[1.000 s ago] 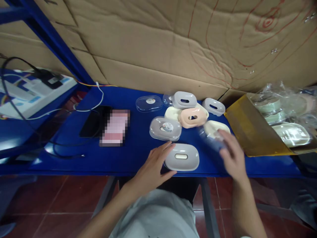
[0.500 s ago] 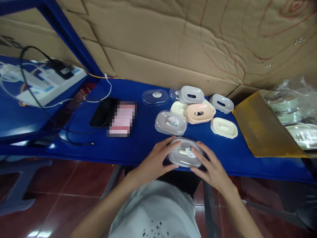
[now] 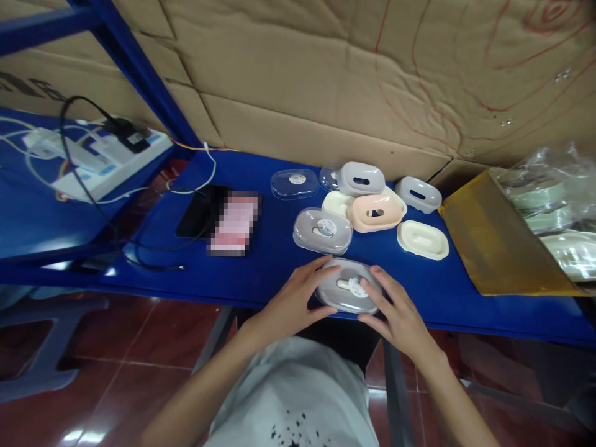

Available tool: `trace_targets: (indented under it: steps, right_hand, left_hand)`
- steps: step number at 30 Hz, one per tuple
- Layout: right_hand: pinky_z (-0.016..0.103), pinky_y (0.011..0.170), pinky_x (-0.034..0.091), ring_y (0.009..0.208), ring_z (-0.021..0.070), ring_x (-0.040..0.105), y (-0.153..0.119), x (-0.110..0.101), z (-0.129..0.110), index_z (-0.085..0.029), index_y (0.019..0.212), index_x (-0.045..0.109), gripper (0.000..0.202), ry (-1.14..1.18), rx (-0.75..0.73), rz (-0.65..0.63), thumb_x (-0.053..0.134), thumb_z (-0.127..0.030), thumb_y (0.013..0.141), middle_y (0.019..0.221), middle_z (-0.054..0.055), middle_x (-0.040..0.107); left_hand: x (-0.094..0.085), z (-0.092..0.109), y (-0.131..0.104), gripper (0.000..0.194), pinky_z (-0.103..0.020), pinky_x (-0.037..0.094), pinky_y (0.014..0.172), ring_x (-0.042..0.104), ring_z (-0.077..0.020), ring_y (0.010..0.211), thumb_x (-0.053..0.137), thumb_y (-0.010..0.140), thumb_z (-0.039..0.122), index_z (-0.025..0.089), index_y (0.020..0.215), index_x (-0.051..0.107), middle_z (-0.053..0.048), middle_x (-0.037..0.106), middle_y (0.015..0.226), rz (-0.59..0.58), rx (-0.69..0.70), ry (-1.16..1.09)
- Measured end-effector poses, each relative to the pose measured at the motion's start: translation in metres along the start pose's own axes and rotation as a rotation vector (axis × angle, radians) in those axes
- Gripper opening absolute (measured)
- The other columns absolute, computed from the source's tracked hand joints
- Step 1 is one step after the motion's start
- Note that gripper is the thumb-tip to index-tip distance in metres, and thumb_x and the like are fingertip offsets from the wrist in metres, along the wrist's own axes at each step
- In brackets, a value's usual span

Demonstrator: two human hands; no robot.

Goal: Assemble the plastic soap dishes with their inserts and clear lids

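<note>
A grey oval soap box [image 3: 334, 290] with a clear lid and a round white sticker lies at the front edge of the blue table. My left hand [image 3: 300, 295] grips its left end, thumb and fingers round the rim. From the right, my right hand [image 3: 398, 310] holds the other end, one finger lying over the lid by the sticker. Just behind stands another lidded grey soap box [image 3: 302, 231]. Past it are a peach soap tray [image 3: 388, 214], two grey trays [image 3: 372, 184] [image 3: 416, 197] and a cream insert [image 3: 423, 241]. A loose clear lid [image 3: 284, 184] lies at the back.
An open cardboard box [image 3: 493, 248] with plastic-wrapped pale pieces stands on the right. To the left lie a dark phone-like device [image 3: 195, 214], a blurred pink screen [image 3: 233, 226] and cables. A power strip [image 3: 116, 164] sits further left. Cardboard [image 3: 288, 81] lines the back.
The view has shifted slightly, so the table's left side shows a little further right. Both hands keep the same hold on the soap box.
</note>
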State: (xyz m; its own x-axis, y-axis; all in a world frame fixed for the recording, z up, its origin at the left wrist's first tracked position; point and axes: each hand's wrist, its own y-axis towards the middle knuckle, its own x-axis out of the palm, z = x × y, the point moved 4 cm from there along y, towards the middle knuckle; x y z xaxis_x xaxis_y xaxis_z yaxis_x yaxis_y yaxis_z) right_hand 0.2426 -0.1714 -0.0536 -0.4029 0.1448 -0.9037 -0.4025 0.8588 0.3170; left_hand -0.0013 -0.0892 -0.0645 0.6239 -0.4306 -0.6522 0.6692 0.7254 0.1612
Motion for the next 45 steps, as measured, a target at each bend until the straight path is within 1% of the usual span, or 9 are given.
trace_targets:
  steps: [5, 10, 14, 20, 23, 28, 37, 41, 45]
  right_hand:
    - [0.065, 0.125, 0.040, 0.162, 0.0355, 0.038, -0.005, -0.021, 0.068, -0.030, 0.175, 0.017, 0.073, -0.109, 0.170, 0.018, 0.045, -0.052, 0.112, 0.175, 0.016, 0.037]
    - [0.066, 0.118, 0.039, 0.141, 0.0368, 0.062, -0.035, -0.049, 0.122, -0.027, 0.155, 0.055, 0.047, -0.372, 0.417, 0.102, 0.047, -0.044, 0.112, 0.149, 0.014, 0.068]
    - [0.059, 0.107, 0.046, 0.114, 0.0337, 0.074, -0.076, -0.053, 0.090, -0.033, 0.138, 0.069, 0.034, -0.397, 0.401, 0.179, 0.053, -0.038, 0.108, 0.128, 0.009, 0.078]
    - [0.056, 0.084, 0.050, 0.103, 0.0364, 0.075, -0.105, -0.039, 0.025, -0.047, 0.151, 0.057, 0.048, -0.333, 0.384, 0.239, 0.058, -0.033, 0.105, 0.117, 0.005, 0.080]
    - [0.052, 0.083, 0.050, 0.107, 0.0334, 0.075, -0.082, -0.025, 0.004, -0.044, 0.151, 0.058, 0.046, -0.237, 0.327, 0.185, 0.057, -0.030, 0.107, 0.123, 0.005, 0.079]
    - [0.049, 0.100, 0.051, 0.126, 0.0290, 0.071, -0.006, -0.013, -0.005, -0.034, 0.155, 0.055, 0.043, -0.049, 0.138, 0.064, 0.050, -0.029, 0.112, 0.139, 0.007, 0.074]
    - [0.058, 0.123, 0.039, 0.146, 0.0327, 0.057, 0.132, -0.020, 0.061, -0.018, 0.154, 0.054, 0.047, -0.425, 0.109, 0.031, 0.052, -0.023, 0.107, 0.156, 0.015, 0.063]
    - [0.049, 0.117, 0.043, 0.124, 0.0271, 0.071, 0.139, -0.031, 0.064, -0.017, 0.138, 0.067, 0.034, -0.456, 0.099, 0.086, 0.046, -0.021, 0.112, 0.136, 0.013, 0.076]
    - [0.044, 0.111, 0.040, 0.121, 0.0246, 0.073, 0.098, -0.037, 0.022, -0.018, 0.143, 0.064, 0.033, -0.463, 0.065, 0.248, 0.053, -0.019, 0.112, 0.135, 0.013, 0.077]
  left_hand:
    - [0.010, 0.012, 0.000, 0.079, -0.057, 0.050, 0.118, 0.050, -0.0372, 0.151, 0.078, 0.097, 0.031, 0.034, 0.163, 0.036, -0.015, 0.044, 0.168, 0.114, 0.046, 0.193]
    - [0.029, 0.045, 0.015, 0.073, -0.058, 0.054, 0.107, 0.064, -0.0410, 0.129, 0.070, 0.099, 0.029, 0.022, 0.164, 0.038, -0.021, 0.059, 0.151, 0.219, 0.100, 0.508]
    - [0.049, 0.062, 0.056, 0.074, -0.049, 0.057, 0.100, 0.069, -0.0367, 0.122, 0.062, 0.102, 0.027, 0.017, 0.168, 0.031, -0.022, 0.058, 0.154, 0.160, 0.058, 0.555]
    - [0.061, 0.079, 0.116, 0.073, -0.046, 0.060, 0.094, 0.075, -0.0347, 0.117, 0.053, 0.104, 0.019, 0.016, 0.172, 0.025, -0.028, 0.033, 0.173, 0.021, 0.049, 0.481]
    - [0.052, 0.079, 0.100, 0.064, -0.050, 0.059, 0.098, 0.071, -0.0365, 0.127, 0.046, 0.111, 0.027, 0.019, 0.171, 0.025, -0.026, 0.027, 0.177, -0.058, 0.139, 0.412]
    - [0.024, 0.048, 0.025, 0.046, -0.056, 0.049, 0.117, 0.050, -0.0352, 0.152, 0.063, 0.107, 0.045, 0.026, 0.149, 0.057, -0.016, 0.050, 0.166, -0.074, 0.214, 0.377]
    - [-0.018, 0.006, -0.042, 0.022, -0.056, 0.050, 0.107, 0.058, -0.0360, 0.138, 0.066, 0.103, 0.025, 0.025, 0.124, 0.068, -0.016, 0.055, 0.156, 0.117, 0.090, 0.426]
    - [-0.018, 0.001, -0.031, 0.016, -0.061, 0.046, 0.109, 0.054, -0.0394, 0.143, 0.068, 0.101, 0.026, 0.023, 0.117, 0.068, -0.019, 0.046, 0.165, 0.115, 0.047, 0.402]
    - [-0.010, 0.003, -0.010, 0.041, -0.057, 0.045, 0.109, 0.057, -0.0376, 0.141, 0.076, 0.096, 0.030, 0.024, 0.133, 0.060, -0.018, 0.054, 0.158, 0.085, 0.013, 0.333]
